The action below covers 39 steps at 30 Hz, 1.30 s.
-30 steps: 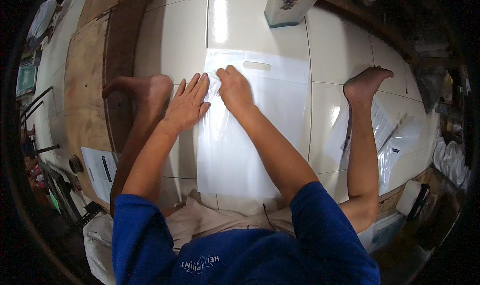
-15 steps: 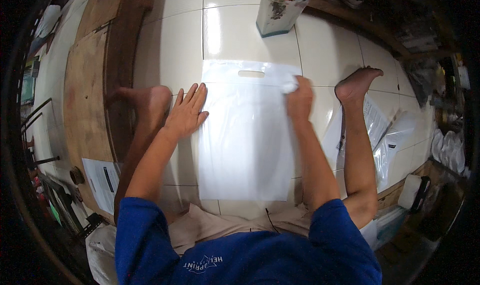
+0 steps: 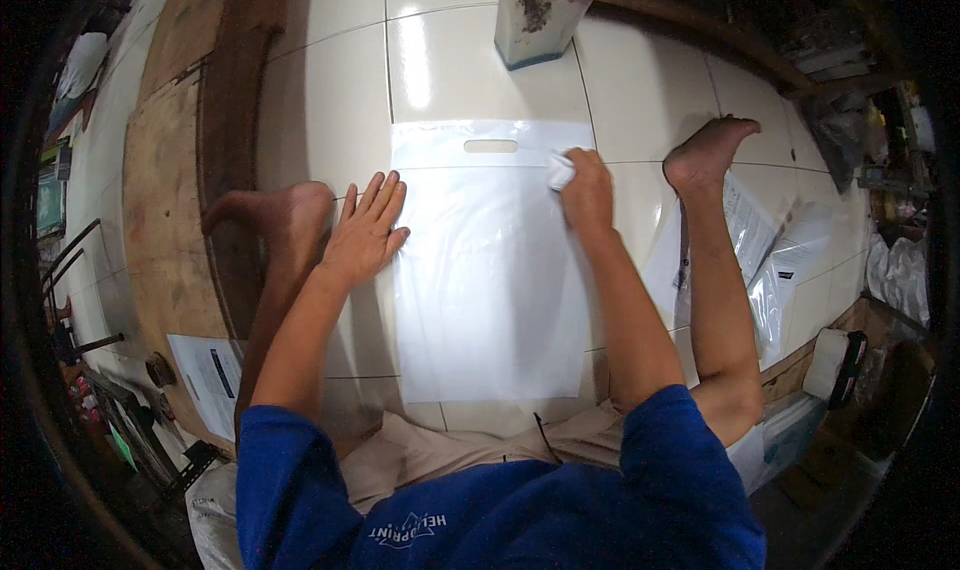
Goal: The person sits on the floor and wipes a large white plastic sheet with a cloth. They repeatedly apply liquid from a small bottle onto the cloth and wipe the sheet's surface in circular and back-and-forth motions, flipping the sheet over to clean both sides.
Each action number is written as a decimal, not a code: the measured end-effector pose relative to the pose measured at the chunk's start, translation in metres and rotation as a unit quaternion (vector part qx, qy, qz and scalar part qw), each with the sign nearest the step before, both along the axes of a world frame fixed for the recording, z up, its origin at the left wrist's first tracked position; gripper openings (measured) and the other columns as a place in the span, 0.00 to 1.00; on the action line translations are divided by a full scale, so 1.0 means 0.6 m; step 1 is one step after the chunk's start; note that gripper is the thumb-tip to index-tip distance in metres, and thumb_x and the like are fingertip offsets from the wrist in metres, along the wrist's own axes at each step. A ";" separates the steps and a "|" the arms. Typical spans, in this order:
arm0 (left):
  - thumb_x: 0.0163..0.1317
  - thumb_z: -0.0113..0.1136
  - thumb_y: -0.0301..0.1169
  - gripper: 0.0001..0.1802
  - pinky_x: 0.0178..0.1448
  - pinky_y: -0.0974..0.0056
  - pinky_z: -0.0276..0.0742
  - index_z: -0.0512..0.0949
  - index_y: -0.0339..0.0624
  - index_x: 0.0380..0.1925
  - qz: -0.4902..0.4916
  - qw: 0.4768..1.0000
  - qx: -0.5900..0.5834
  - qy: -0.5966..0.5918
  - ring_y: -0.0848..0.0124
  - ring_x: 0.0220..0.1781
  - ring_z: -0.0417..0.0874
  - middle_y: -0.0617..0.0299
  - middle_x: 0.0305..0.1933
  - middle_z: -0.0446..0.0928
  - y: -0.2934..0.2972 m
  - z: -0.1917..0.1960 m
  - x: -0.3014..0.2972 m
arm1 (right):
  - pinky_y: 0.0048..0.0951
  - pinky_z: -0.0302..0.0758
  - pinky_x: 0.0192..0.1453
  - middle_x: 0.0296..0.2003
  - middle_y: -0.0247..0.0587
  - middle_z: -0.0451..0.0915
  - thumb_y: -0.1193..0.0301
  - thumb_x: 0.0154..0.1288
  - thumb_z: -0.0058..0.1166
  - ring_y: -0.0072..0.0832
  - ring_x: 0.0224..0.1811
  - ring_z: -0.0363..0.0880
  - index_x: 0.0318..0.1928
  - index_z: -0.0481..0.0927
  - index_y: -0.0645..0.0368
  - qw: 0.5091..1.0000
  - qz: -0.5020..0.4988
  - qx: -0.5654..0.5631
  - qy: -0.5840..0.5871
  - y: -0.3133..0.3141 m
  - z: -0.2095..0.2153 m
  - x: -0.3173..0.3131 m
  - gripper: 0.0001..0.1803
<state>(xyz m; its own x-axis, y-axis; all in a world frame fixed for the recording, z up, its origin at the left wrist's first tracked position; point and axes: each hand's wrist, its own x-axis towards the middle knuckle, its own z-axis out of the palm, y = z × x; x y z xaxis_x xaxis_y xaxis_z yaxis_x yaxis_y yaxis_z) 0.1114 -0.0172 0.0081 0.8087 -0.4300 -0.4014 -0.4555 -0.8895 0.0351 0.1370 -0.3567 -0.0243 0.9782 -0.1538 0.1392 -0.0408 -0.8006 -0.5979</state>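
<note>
A white plastic bag (image 3: 488, 290) with a cut-out handle slot lies flat on the tiled floor between my legs. My left hand (image 3: 368, 232) rests flat with fingers spread, its fingertips and thumb at the bag's left edge. At the bag's upper right, below and right of the slot, my right hand (image 3: 588, 192) is closed round a small white wad of cloth or tissue (image 3: 561, 172). The wad touches the bag; which material it is I cannot tell.
A stained, pale square canister (image 3: 540, 20) stands beyond the bag. Printed sheets and clear plastic packets (image 3: 778, 290) lie under and beside my right leg. A wooden board (image 3: 165, 190) runs along the left, with a printed paper (image 3: 205, 370) near its closer end.
My right hand has shifted slightly left with the white wad, which now shows more sharply. My left hand stays at the bag's edge. The whole view has shifted a little.
</note>
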 end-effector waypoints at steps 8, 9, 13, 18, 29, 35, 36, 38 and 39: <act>0.74 0.38 0.47 0.36 0.82 0.49 0.32 0.47 0.44 0.76 -0.001 1.000 -0.007 0.009 0.61 0.82 0.38 0.58 0.81 0.41 0.000 -0.011 0.003 | 0.33 0.73 0.58 0.47 0.47 0.78 0.89 0.44 0.54 0.43 0.53 0.76 0.46 0.80 0.62 0.986 0.098 0.132 -0.034 0.109 -0.015 0.018 0.24; 0.74 0.39 0.47 0.36 0.82 0.49 0.32 0.47 0.44 0.76 0.004 1.000 -0.007 0.014 0.61 0.82 0.38 0.58 0.81 0.41 0.006 -0.010 -0.001 | 0.35 0.74 0.57 0.45 0.46 0.77 0.89 0.47 0.52 0.43 0.51 0.76 0.44 0.80 0.63 0.981 0.161 0.109 -0.024 0.166 -0.007 0.015 0.21; 0.74 0.38 0.46 0.35 0.82 0.49 0.31 0.47 0.44 0.75 0.002 1.000 0.000 0.003 0.61 0.82 0.38 0.58 0.81 0.42 0.009 -0.011 0.003 | 0.40 0.73 0.57 0.41 0.48 0.76 0.84 0.48 0.54 0.44 0.48 0.74 0.38 0.80 0.63 0.973 0.227 0.037 -0.035 0.176 -0.011 0.027 0.13; 0.74 0.36 0.47 0.35 0.82 0.50 0.30 0.46 0.45 0.76 0.000 1.000 -0.009 0.001 0.63 0.82 0.38 0.60 0.81 0.41 0.001 -0.007 -0.002 | 0.42 0.74 0.53 0.38 0.51 0.79 0.82 0.45 0.55 0.48 0.46 0.77 0.39 0.81 0.62 0.985 0.156 0.009 -0.067 -0.003 -0.021 0.014 0.16; 0.73 0.34 0.52 0.37 0.82 0.49 0.27 0.49 0.43 0.75 0.012 0.999 0.003 0.052 0.62 0.82 0.35 0.58 0.81 0.41 0.008 0.000 0.012 | 0.38 0.72 0.58 0.45 0.48 0.76 0.84 0.47 0.51 0.45 0.53 0.74 0.43 0.81 0.61 0.965 0.234 0.105 -0.060 0.225 0.008 0.030 0.19; 0.73 0.35 0.53 0.37 0.81 0.46 0.28 0.52 0.41 0.73 0.004 0.999 -0.019 0.029 0.59 0.82 0.37 0.55 0.80 0.43 0.009 -0.004 0.006 | 0.43 0.75 0.54 0.39 0.49 0.73 0.81 0.54 0.51 0.46 0.48 0.74 0.36 0.80 0.63 0.973 0.213 0.076 -0.044 0.285 -0.010 0.032 0.09; 0.73 0.35 0.53 0.38 0.82 0.47 0.27 0.49 0.43 0.75 0.003 0.999 -0.043 0.001 0.60 0.82 0.36 0.57 0.81 0.42 0.017 -0.021 0.002 | 0.43 0.74 0.53 0.39 0.51 0.73 0.81 0.54 0.50 0.47 0.47 0.74 0.38 0.80 0.64 0.975 0.201 0.076 -0.050 0.261 -0.011 0.030 0.11; 0.70 0.41 0.49 0.39 0.80 0.44 0.29 0.50 0.35 0.73 0.010 0.996 -0.091 0.015 0.55 0.82 0.38 0.51 0.80 0.43 0.015 -0.018 0.000 | 0.43 0.74 0.51 0.37 0.51 0.74 0.84 0.47 0.54 0.48 0.46 0.74 0.43 0.79 0.65 0.982 0.157 0.103 -0.030 0.197 -0.021 0.026 0.18; 0.68 0.44 0.47 0.40 0.80 0.42 0.29 0.50 0.32 0.72 0.014 0.993 -0.115 0.021 0.53 0.81 0.39 0.47 0.79 0.44 0.014 -0.014 0.001 | 0.44 0.73 0.51 0.36 0.51 0.75 0.85 0.43 0.56 0.48 0.45 0.74 0.43 0.80 0.64 0.986 0.143 0.075 -0.040 0.157 -0.030 0.019 0.21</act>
